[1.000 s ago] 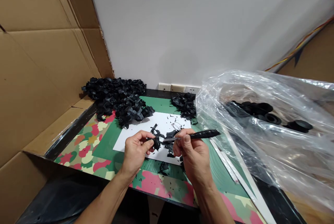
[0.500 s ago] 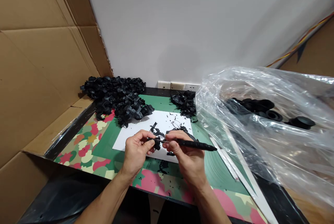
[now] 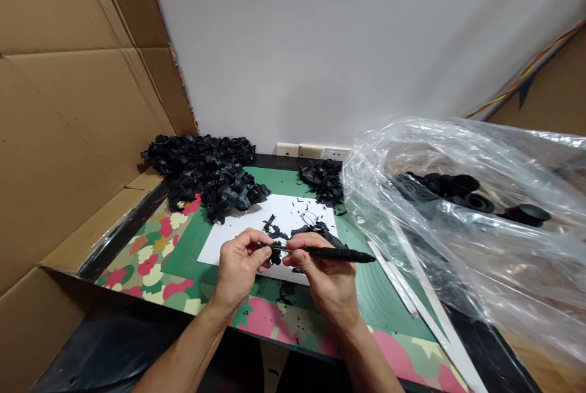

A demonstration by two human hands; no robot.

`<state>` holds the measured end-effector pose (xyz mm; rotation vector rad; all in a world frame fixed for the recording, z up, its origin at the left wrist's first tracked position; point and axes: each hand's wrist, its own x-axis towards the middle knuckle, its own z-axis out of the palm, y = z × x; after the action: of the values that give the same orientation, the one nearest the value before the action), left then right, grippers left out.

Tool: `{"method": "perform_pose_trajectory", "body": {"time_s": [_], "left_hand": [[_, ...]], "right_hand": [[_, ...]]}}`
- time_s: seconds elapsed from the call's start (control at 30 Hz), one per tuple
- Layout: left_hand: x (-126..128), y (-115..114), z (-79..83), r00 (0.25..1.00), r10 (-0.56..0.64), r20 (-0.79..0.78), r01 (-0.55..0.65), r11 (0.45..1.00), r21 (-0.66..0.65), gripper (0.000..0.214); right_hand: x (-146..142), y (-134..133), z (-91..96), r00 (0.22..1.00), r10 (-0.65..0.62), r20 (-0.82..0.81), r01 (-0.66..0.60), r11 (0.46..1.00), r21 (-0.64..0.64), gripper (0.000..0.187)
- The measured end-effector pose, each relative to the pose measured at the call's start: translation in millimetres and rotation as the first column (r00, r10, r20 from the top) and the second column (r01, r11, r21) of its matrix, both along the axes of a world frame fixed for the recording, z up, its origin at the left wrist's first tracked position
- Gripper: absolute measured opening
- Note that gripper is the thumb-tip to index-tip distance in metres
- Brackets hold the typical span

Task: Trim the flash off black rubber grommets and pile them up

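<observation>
two hands (image 3: 238, 266), one knife (image 3: 336, 254), one rubber part (image 3: 275, 252)

Both forearms are extended from the near edge toward the middle, converging so that the hands are held close together. The left hand (image 3: 238, 265) is curled, with thumb and fingertips pinched shut at its right side. The right hand (image 3: 326, 275) is closed in a pen-like grip, knuckles turned up, its fingertips brought almost against those of the left.

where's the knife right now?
Head view, centre: the black-handled knife is in the right hand, blade tip against the small black rubber part pinched in the left hand, above the white sheet.
</observation>
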<state>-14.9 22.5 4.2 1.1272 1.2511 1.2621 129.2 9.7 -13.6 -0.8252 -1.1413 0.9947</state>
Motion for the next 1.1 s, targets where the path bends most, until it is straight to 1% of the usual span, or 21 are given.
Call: {"method": "perform_pose_trajectory", "body": {"time_s": [0.17, 0.23, 0.27, 0.33, 0.4, 0.43, 0.47, 0.5, 0.53, 0.57, 0.6, 0.63, 0.67, 0.7, 0.73, 0.8, 0.87, 0.97, 1.1], "left_hand": [[0, 0, 0.0, 1.0, -0.015, -0.007, 0.016, 1.0, 0.02, 0.007], [1, -1, -0.3, 1.0, -0.014, -0.003, 0.014, 1.0, 0.026, 0.006], [2, -1, -0.7, 1.0, -0.012, 0.0, 0.012, 1.0, 0.027, 0.006], [4, -3, -1.7, 1.0, -0.006, 0.006, 0.005, 0.999, 0.035, 0.006], [6, -6, -2.6, 1.0, -0.002, 0.016, 0.002, 0.999, 0.034, 0.007], [6, -7, -2.8, 1.0, -0.001, 0.023, 0.0, 1.0, 0.026, 0.007], [6, -8, -3.0, 0.999, 0.002, 0.036, -0.003, 1.0, 0.012, 0.009], [6, -8, -3.0, 0.999, 0.005, 0.052, -0.005, 1.0, -0.006, 0.01], [6, -8, -2.9, 0.997, 0.011, 0.072, -0.009, 1.0, -0.026, 0.012], [5, -7, -2.8, 0.996, 0.018, 0.092, -0.014, 0.999, -0.041, 0.013], [4, -7, -2.6, 0.994, 0.026, 0.109, -0.02, 0.999, -0.049, 0.014], [4, -6, -2.4, 0.992, 0.032, 0.123, -0.026, 0.998, -0.052, 0.016], [3, -5, -2.2, 0.99, 0.039, 0.132, -0.032, 0.998, -0.05, 0.016], [3, -5, -1.9, 0.99, 0.044, 0.137, -0.038, 0.998, -0.046, 0.017], [3, -4, -1.8, 0.989, 0.047, 0.138, -0.042, 0.998, -0.04, 0.017], [2, -4, -1.6, 0.99, 0.043, 0.131, -0.041, 0.999, -0.021, 0.017], [0, -5, -1.5, 0.994, 0.018, 0.11, -0.018, 1.0, 0.002, 0.018], [-3, -6, -1.0, 0.997, -0.064, 0.051, 0.062, 0.997, 0.033, 0.02], [-4, -8, 1.3, 0.984, -0.178, -0.016, 0.178, 0.98, 0.084, 0.024]], "right_hand": [[0, 1, 0.9, 0.999, 0.01, 0.031, -0.012, 0.998, 0.061, 0.01], [-2, -1, 3.2, 0.995, -0.033, 0.099, 0.02, 0.991, 0.13, 0.008], [-3, -2, 4.7, 0.986, -0.074, 0.153, 0.043, 0.98, 0.192, 0.008], [-5, -4, 8.3, 0.938, -0.211, 0.275, 0.11, 0.933, 0.344, 0.011], [-3, -4, 12.1, 0.849, -0.409, 0.336, 0.222, 0.851, 0.475, 0.015], [-1, -4, 13.9, 0.799, -0.502, 0.332, 0.297, 0.808, 0.509, 0.015], [1, -3, 15.7, 0.757, -0.573, 0.313, 0.371, 0.772, 0.517, 0.014], [5, -2, 17.2, 0.739, -0.608, 0.292, 0.429, 0.758, 0.491, 0.011], [8, -1, 18.4, 0.751, -0.599, 0.277, 0.461, 0.777, 0.429, 0.008], [10, 0, 19.2, 0.794, -0.547, 0.264, 0.459, 0.825, 0.329, 0.005], [12, 0, 19.5, 0.855, -0.461, 0.238, 0.419, 0.884, 0.206, 0.006], [13, -1, 19.3, 0.915, -0.356, 0.189, 0.347, 0.935, 0.079, 0.01], [13, -2, 18.6, 0.96, -0.253, 0.12, 0.258, 0.965, -0.032, 0.015], [13, -3, 17.5, 0.985, -0.168, 0.043, 0.172, 0.979, -0.112, 0.019], [12, -4, 16.2, 0.994, -0.104, -0.028, 0.098, 0.983, -0.152, 0.021], [10, -6, 13.6, 0.991, -0.024, -0.135, 0.001, 0.986, -0.166, 0.023], [9, -7, 11.5, 0.981, 0.013, -0.196, -0.044, 0.987, -0.156, 0.023], [9, -5, 9.6, 0.97, 0.027, -0.241, -0.067, 0.985, -0.16, 0.022], [10, -4, 7.1, 0.962, 0.022, -0.271, -0.07, 0.983, -0.169, 0.022]]}}
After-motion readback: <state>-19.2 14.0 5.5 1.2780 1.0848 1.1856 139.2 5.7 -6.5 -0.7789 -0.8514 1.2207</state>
